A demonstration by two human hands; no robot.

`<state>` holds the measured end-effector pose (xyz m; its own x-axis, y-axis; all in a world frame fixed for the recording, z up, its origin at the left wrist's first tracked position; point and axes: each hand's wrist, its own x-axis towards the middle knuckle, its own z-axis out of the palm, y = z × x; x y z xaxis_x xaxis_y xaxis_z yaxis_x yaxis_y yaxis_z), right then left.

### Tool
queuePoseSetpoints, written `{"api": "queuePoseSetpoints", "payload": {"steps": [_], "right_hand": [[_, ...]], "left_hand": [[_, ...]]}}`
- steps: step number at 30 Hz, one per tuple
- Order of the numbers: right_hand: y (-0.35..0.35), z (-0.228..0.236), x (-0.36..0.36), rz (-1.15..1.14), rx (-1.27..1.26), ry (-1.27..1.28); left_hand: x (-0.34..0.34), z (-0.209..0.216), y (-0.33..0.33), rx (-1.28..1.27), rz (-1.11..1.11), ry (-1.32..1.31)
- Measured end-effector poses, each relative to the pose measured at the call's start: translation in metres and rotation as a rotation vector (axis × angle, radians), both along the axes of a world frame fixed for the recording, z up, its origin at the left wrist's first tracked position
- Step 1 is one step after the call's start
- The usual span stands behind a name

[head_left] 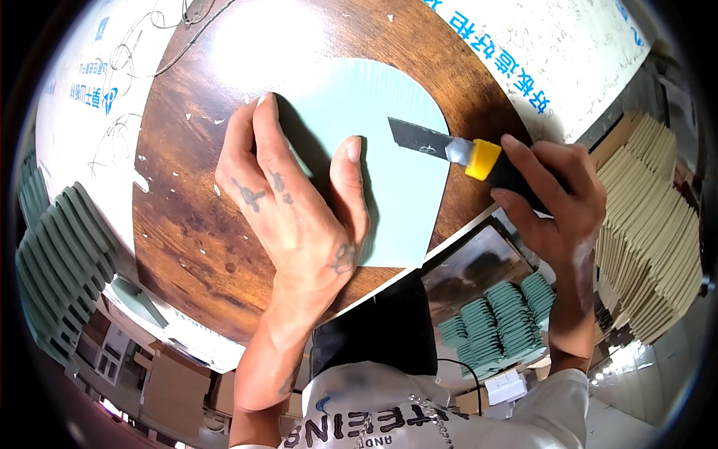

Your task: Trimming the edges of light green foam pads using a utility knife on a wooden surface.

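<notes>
A pale mint-green sheet [400,194] with a rounded far end and a straight near edge lies on a brown wood-grain board [191,232]. Along the sheet's left side is my left hand [299,194], its fingers stretched forward and its thumb spread apart over the sheet. Shadow and the hand itself hide part of the left edge, so firm contact there is unclear. My right hand [557,198] is wrapped around a utility knife [486,159] with a black and yellow handle. Its wide dark blade points left over the sheet's right part; whether it touches is unclear.
Stacked green pieces [67,262] stand at the left, with more green stacks [497,322] below the table edge. Cream-coloured pieces [651,224] are piled at the right. Thin wire [191,41] and white scraps lie on the board and the white printed panel [82,97].
</notes>
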<state>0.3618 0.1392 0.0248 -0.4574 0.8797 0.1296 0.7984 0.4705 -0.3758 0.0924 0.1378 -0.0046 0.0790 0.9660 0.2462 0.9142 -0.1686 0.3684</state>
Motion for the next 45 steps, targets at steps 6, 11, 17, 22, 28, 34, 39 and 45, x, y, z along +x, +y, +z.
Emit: {"api": "queuePoseSetpoints", "payload": {"steps": [6,11,17,22,28,34,39,45], "right_hand": [[0.019,-0.004,0.003,0.018,-0.023,0.033],[0.030,-0.006,0.002,0.080,-0.021,0.068],[0.047,-0.013,0.000,0.135,0.016,0.104],[0.058,-0.015,-0.007,0.142,0.023,0.143],[0.089,-0.010,-0.011,0.163,0.042,0.047],[0.006,0.000,0.018,-0.191,-0.052,0.201],[-0.055,0.006,0.018,-0.168,-0.147,0.165],[-0.039,0.003,0.015,-0.119,-0.117,0.146]], "left_hand": [[0.001,0.009,0.000,-0.066,0.002,0.039],[-0.005,0.002,0.000,0.008,-0.034,-0.002],[-0.005,0.003,0.000,-0.003,-0.031,-0.011],[-0.007,0.003,-0.001,-0.006,-0.024,-0.012],[0.008,-0.005,-0.013,0.045,-0.191,-0.162],[-0.014,-0.001,0.006,0.008,-0.216,-0.012],[0.005,0.017,-0.009,-0.120,0.057,0.047],[0.018,0.011,-0.021,-0.158,0.143,0.092]]}}
